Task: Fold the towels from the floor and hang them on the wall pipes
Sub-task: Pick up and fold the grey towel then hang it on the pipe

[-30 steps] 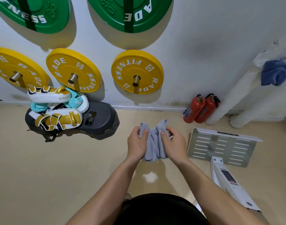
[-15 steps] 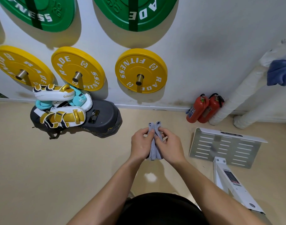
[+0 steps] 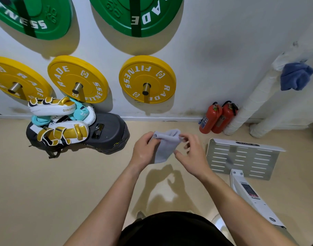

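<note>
We found L hand (image 3: pixel 144 150) pinching towel (image 3: pixel 165 149) top; R hand (image 3: pixel 192 156) slack beside it. Risk: one-sided hold could let fold below grip unravel.

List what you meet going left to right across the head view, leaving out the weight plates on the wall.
Pile of gold, white and teal boxing pads → light grey cloth towel, held up → pair of red metal fire extinguishers → dark blue cloth towel on the white wrapped pipe.
</note>
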A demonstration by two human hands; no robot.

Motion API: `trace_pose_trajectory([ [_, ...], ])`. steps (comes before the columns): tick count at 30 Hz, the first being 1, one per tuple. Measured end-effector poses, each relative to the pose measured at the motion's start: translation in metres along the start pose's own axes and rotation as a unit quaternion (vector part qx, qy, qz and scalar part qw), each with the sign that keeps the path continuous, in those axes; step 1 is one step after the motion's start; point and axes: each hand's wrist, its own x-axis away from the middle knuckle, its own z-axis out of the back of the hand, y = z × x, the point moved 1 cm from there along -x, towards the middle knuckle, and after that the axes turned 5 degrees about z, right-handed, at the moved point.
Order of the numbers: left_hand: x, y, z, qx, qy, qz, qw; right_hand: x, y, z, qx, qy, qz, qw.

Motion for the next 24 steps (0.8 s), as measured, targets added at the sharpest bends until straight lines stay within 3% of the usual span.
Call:
trace_pose_trajectory([
  [5,0.003,0.012,0.011,-0.037,-0.096,-0.064,0.993,-0.011,0.008,0.015,0.084,-0.138,0.027,0.986],
  [7,0.004,0.014,0.014,-0.054,-0.092,-0.070,0.992,-0.012,0.009,0.016,0.034,-0.152,0.013,0.988],
  [9,0.002,0.010,0.015,-0.117,-0.037,-0.076,0.990,-0.010,0.009,0.018,-0.028,-0.150,-0.004,0.988],
  [12,0.001,-0.003,0.009,-0.244,0.065,-0.056,0.966,-0.007,0.009,0.021,-0.091,-0.110,-0.019,0.990],
  [14,0.002,-0.006,-0.002,-0.270,0.101,-0.034,0.957,-0.004,0.010,0.021,-0.165,-0.050,-0.061,0.983],
  [16,0.002,-0.001,-0.020,-0.243,0.117,-0.028,0.963,0.002,0.015,0.021,-0.270,-0.004,-0.104,0.957],
  [19,0.002,0.012,-0.048,-0.103,0.101,-0.005,0.989,0.009,0.028,0.027,-0.362,-0.026,-0.139,0.921],
  [21,-0.002,0.019,-0.064,-0.088,0.082,0.010,0.993,0.007,0.041,0.036,-0.347,0.002,-0.160,0.924],
  [24,-0.010,0.030,-0.092,-0.169,0.065,0.002,0.983,-0.003,0.058,0.060,-0.251,0.121,-0.204,0.938],
])
